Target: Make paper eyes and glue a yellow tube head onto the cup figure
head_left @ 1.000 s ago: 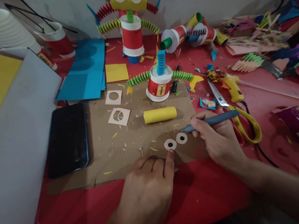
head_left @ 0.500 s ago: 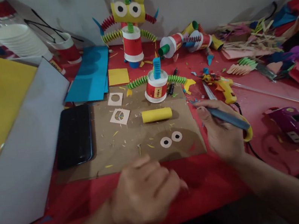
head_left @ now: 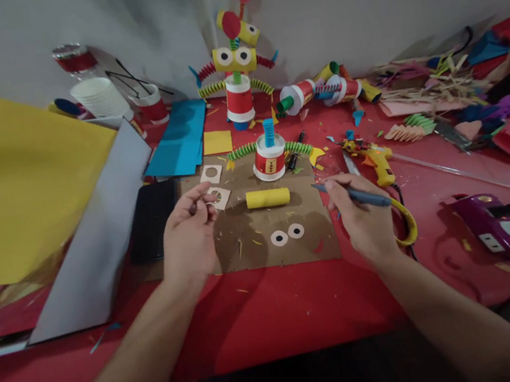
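My right hand (head_left: 364, 215) grips a blue-grey pen (head_left: 368, 198) above the right edge of the cardboard sheet (head_left: 257, 259). My left hand (head_left: 189, 234), fingers loosely bent and apart, hovers over the cardboard's left side. Its fingertips overlap a white card with a round hole (head_left: 223, 200); whether they touch it I cannot tell. A second holed card (head_left: 211, 173) lies just behind. Between the hands rests a yellow paper tube (head_left: 267, 198), with two paper eyes (head_left: 279, 238) nearer me. Behind the tube stands a red-and-white cup figure (head_left: 270, 161) with green folded arms and a blue folded neck.
A black phone (head_left: 152, 221) lies left of the cardboard. Scissors (head_left: 407, 224) lie partly beneath my right hand, near a yellow glue gun (head_left: 380, 163). Finished cup figures (head_left: 238, 99), blue paper (head_left: 178, 142), paper scraps (head_left: 413, 83) and a purple power adapter (head_left: 500, 225) surround the area.
My left hand has swung up and left from the table's front edge to the holed cards, its fingers loosening. The right hand keeps the pen. The camera view has shifted.
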`<state>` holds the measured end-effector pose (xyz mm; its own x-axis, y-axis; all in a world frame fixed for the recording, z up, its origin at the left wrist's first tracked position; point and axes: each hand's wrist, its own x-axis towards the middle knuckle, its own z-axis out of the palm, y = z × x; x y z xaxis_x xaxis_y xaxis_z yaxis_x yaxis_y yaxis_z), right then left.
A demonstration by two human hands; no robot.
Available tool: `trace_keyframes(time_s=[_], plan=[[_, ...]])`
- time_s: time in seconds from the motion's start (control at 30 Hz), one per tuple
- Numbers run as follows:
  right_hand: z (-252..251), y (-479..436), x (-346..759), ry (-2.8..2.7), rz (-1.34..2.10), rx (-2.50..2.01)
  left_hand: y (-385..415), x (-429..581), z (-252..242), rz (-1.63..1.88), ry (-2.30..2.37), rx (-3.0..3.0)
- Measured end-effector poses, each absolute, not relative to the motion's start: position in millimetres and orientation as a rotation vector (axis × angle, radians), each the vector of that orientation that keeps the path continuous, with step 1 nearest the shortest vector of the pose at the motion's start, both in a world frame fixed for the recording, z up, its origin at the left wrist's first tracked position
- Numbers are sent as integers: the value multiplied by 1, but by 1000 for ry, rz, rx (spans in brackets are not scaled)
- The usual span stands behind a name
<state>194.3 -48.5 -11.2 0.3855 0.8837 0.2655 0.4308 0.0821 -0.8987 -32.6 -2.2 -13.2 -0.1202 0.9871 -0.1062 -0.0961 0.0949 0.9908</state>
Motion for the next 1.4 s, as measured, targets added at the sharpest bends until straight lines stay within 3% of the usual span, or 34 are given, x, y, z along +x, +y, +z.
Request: trace_keyframes(time_s=[0.13, 0.3, 0.5, 0.8, 1.27, 1.4], plan=[[-14, -50, 194, -1289, 531, -1465, 9, -28, 12, 1141, 1097, 578], [4, -47, 185, -1166, 604, -1299, 13, -11, 26, 1161, 990, 875], [36, -34, 164, -1170, 726, -1138, 12, -11, 7, 1026, 905, 1082], [-4, -30, 169, -1201, 879, -1086, 14, -17, -1, 1027, 929, 1203], [-7, -30, 165, -1292, 982, -1107, 9, -12, 5, 956, 938, 1225], [-8, -27, 170, -1283, 1083, -1125, 10, -15, 4, 882, 994, 1517]])
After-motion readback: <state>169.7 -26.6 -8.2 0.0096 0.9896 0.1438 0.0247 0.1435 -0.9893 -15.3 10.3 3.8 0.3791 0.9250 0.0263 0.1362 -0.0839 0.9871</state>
